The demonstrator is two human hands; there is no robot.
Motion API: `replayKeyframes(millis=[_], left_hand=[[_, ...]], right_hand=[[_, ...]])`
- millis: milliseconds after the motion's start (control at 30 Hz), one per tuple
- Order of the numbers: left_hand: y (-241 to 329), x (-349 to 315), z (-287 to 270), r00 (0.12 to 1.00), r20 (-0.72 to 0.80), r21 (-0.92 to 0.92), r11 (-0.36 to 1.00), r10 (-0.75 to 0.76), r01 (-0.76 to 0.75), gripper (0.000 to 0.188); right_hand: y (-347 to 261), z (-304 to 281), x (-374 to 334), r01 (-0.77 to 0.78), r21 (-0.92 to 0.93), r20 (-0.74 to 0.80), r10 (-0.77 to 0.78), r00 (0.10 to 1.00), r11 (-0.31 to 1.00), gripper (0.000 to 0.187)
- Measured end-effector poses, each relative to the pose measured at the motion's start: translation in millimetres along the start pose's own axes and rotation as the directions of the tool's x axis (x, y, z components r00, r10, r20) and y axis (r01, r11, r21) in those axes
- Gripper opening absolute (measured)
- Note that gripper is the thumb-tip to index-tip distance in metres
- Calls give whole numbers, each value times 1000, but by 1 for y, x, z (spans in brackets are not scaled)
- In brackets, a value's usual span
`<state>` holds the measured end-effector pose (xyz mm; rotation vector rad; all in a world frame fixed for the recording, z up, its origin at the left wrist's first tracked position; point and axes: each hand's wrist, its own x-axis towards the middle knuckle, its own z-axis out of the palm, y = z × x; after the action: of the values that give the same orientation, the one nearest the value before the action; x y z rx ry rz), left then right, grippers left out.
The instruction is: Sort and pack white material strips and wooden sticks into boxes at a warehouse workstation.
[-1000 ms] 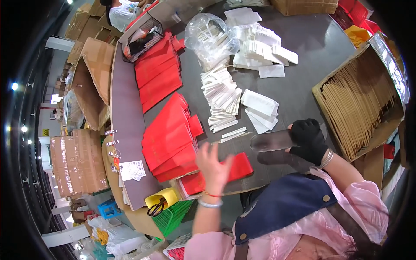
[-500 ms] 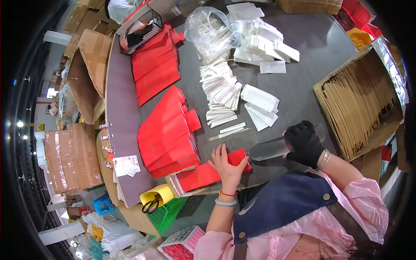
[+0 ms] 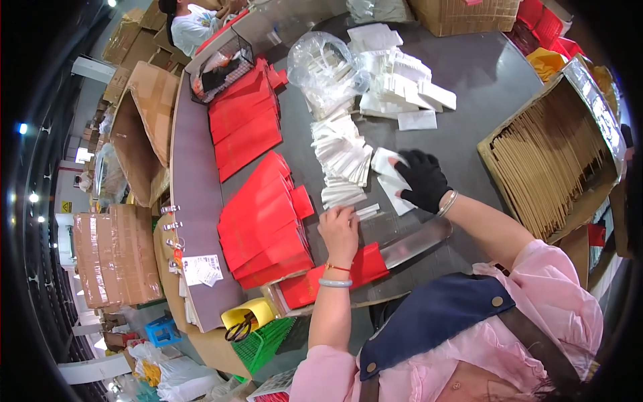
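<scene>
My left hand (image 3: 340, 231), bare, has its fingers curled down beside narrow white paper strips (image 3: 367, 212); anything under the fingertips is hidden. My right hand (image 3: 423, 181), in a black fingerless glove, reaches over a few flat white paper packets (image 3: 390, 182) with thumb and fingers apart. Below my hands, near the table's front edge, lies a long red paper sleeve (image 3: 365, 266). A clear plastic sleeve (image 3: 418, 242) extends from its right end, touched by neither hand. A fanned row of white folded papers (image 3: 340, 151) lies just beyond my left hand.
Fanned red paper bags (image 3: 261, 224) lie at left. Farther back are a clear plastic bag (image 3: 328, 63) and piled white packets (image 3: 402, 84). An open carton of brown cardboard pieces (image 3: 549, 161) stands at right. A yellow holder with scissors (image 3: 249, 315) sits at the front-left edge.
My right hand has left the clear plastic sleeve and moved left and away to the white packets. My left hand has come off the red sleeve and moved up to the narrow strips.
</scene>
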<state>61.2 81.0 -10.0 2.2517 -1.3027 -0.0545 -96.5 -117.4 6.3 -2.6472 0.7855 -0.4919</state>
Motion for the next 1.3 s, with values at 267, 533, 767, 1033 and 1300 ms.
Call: replayKeyframes(millis=[267, 533, 767, 1033, 1300], left_hand=[[-21, 15, 6, 993, 102, -20, 998, 57, -55, 4], [60, 31, 20, 984, 14, -211, 963, 176, -169, 10], [75, 42, 46, 955, 42, -121, 950, 294, -287, 31], [101, 22, -17, 809, 587, -428, 838, -27, 338, 18], [76, -50, -20, 970, 235, -19, 998, 56, -53, 46]], right_hand=[[44, -47, -23, 350, 7, 328, -333, 884, 937, 68], [196, -141, -163, -441, 40, -337, 428, 839, 897, 43], [266, -155, -229, -582, -373, -302, 498, 813, 723, 35], [268, -153, -225, -717, -347, -436, 573, 694, 604, 33], [62, -101, -110, -21, 205, 122, -4, 993, 979, 28]])
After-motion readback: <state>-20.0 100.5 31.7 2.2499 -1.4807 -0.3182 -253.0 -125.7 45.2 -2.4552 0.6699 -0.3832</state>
